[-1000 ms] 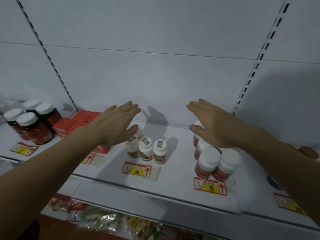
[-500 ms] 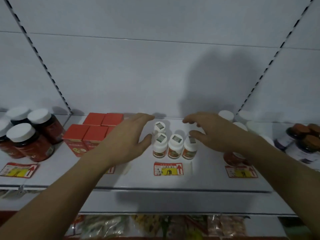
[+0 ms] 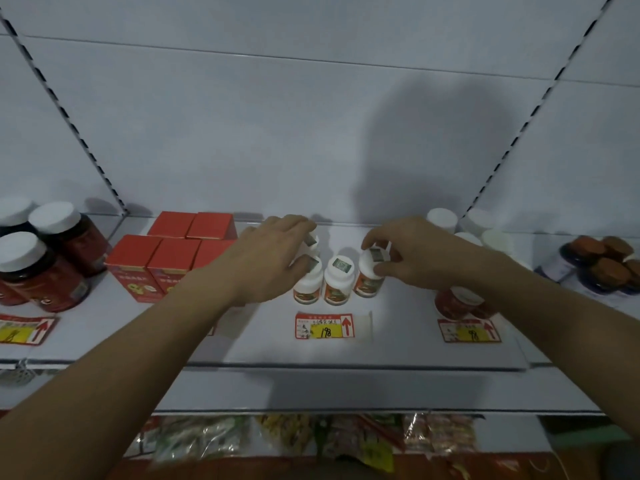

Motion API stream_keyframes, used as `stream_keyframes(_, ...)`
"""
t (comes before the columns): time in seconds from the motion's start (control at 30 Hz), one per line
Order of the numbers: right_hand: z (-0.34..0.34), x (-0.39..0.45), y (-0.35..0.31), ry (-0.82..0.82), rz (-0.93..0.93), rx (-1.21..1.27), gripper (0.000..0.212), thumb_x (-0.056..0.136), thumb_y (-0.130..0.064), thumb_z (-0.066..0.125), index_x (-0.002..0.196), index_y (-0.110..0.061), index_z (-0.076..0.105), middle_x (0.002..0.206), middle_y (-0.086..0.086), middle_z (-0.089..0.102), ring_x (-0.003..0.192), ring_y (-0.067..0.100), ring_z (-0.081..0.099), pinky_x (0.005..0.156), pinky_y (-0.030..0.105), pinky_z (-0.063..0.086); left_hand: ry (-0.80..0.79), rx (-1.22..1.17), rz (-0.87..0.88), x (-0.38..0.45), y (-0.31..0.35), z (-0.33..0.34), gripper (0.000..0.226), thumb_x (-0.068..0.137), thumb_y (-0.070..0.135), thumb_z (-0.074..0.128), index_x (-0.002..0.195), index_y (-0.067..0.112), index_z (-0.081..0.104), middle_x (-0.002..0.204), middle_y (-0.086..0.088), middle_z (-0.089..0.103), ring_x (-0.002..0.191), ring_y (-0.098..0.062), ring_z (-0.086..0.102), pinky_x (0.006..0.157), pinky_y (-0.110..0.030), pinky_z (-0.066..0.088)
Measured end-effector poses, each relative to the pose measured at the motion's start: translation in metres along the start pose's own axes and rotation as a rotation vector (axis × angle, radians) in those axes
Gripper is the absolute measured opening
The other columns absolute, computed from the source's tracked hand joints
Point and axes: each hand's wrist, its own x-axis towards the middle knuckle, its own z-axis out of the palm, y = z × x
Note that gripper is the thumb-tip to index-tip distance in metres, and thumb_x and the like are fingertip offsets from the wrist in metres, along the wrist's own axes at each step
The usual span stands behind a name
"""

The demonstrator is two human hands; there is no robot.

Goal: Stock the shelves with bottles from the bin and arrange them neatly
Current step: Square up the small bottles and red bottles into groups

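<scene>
So the big white shelf (image 3: pixel 398 344) runs across the whole view, and the action is dead centre on it: a little cluster of small white-capped bottles (image 3: pixel 338 279) standing upright just behind the 198 price tag (image 3: pixel 325 326). Three make a front row, at least one more sits behind on the left.

Left hand (image 3: pixel 268 259) comes in from the left, fingers draped over the rear bottle's cap, thumb pressing the front-left bottle (image 3: pixel 307 283); looks more like a loose cupping than a firm grab. Right hand (image 3: pixel 408 258) has thumb and curled fingers pinching the cap of the front-right bottle (image 3: pixel 370 274). So each hand flanks the row, middle bottle between them, long axes all vertical. My guess is the next bit is squeezing them together into a tidy line.

Stuff in the way: red boxes (image 3: pixel 173 261) just beside the left wrist, red-label bottles (image 3: pixel 457 299) tucked under the right forearm, dark jars (image 3: pixel 41 261) far left, brown-lidded jars (image 3: pixel 602 268) far right. Bin isn't in view.
</scene>
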Motion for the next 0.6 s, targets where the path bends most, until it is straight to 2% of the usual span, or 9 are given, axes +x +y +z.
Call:
stream_keyframes(0.1,-0.012,0.015,0.004,0.045,-0.023,-0.015,0.040,0.092,-0.035,0.071,0.130,-0.026,0.061,0.110,-0.006,0.059,0.084,0.007,0.048,0.081,0.028,0.040,0.060,0.000,-0.003,0.006,-0.007,0.002,0.049,0.097,0.043,0.048,0.140,0.018,0.049,0.144,-0.001,0.049,0.123,-0.027,0.051,0.097,-0.050,0.048)
stream_keyframes(0.17,-0.018,0.028,0.003,0.038,-0.060,-0.025,0.039,0.091,-0.034,0.072,0.128,-0.026,0.062,0.098,-0.013,0.054,0.078,0.002,0.046,0.078,0.027,0.039,0.067,0.002,0.004,0.008,-0.009,0.004,0.043,0.096,0.043,0.054,0.132,0.020,0.055,0.136,0.001,0.052,0.117,-0.025,0.053,0.093,-0.047,0.049)
stream_keyframes(0.2,-0.021,0.034,0.001,0.032,-0.081,-0.017,0.038,0.091,-0.033,0.072,0.126,-0.026,0.063,0.094,-0.015,0.052,0.075,-0.001,0.046,0.077,0.027,0.039,0.065,0.002,0.007,0.009,-0.009,0.004,0.042,0.095,0.044,0.055,0.130,0.021,0.056,0.134,0.001,0.053,0.116,-0.024,0.054,0.093,-0.046,0.050)
stream_keyframes(0.27,-0.023,0.046,-0.002,0.013,-0.108,0.009,0.036,0.090,-0.032,0.073,0.124,-0.026,0.064,0.098,-0.012,0.056,0.075,-0.006,0.046,0.077,0.026,0.040,0.060,-0.009,0.007,0.010,-0.010,0.004,0.041,0.094,0.044,0.058,0.129,0.022,0.057,0.133,0.002,0.053,0.116,-0.023,0.055,0.092,-0.045,0.051)
stream_keyframes(0.33,-0.023,0.056,-0.006,-0.016,-0.127,0.015,0.034,0.090,-0.032,0.073,0.122,-0.028,0.064,0.105,-0.009,0.059,0.077,-0.004,0.047,0.079,0.027,0.041,0.058,-0.025,0.005,0.009,-0.011,0.004,0.041,0.093,0.044,0.059,0.128,0.023,0.058,0.131,0.003,0.053,0.116,-0.022,0.056,0.091,-0.046,0.051)
stream_keyframes(0.47,-0.017,0.068,-0.013,-0.058,-0.187,-0.003,0.034,0.089,-0.033,0.075,0.121,-0.031,0.064,0.098,-0.013,0.054,0.085,0.009,0.051,0.081,0.028,0.041,0.066,-0.066,-0.011,0.006,-0.014,0.007,0.043,0.092,0.042,0.062,0.131,0.023,0.060,0.130,0.004,0.054,0.112,-0.021,0.058,0.091,-0.045,0.052)
stream_keyframes(0.6,-0.008,0.073,-0.014,-0.080,-0.210,0.019,0.035,0.090,-0.033,0.075,0.122,-0.028,0.064,0.100,-0.011,0.055,0.078,0.002,0.051,0.080,0.027,0.042,0.087,-0.097,-0.008,0.005,-0.014,0.009,0.043,0.092,0.041,0.062,0.131,0.021,0.060,0.131,0.004,0.053,0.107,-0.016,0.058,0.091,-0.038,0.051)
